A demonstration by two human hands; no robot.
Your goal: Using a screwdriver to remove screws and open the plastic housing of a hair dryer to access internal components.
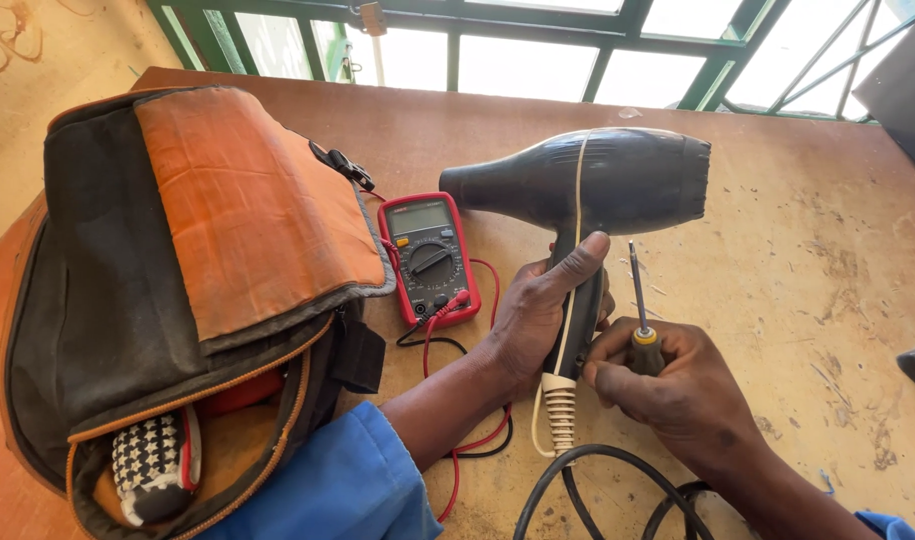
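Hair dryer [588,180], black with a pale seam line, stands upright over the wooden workbench [828,260], nozzle pointing left. My left hand [538,315] is closed around its handle, thumb along the seam. An orange-and-black tool bag [178,270] lies open at far left. A red multimeter [430,258] with red and black leads lies just beside the bag. My right hand [678,385] grips a screwdriver [642,320], shaft up, beside the handle.
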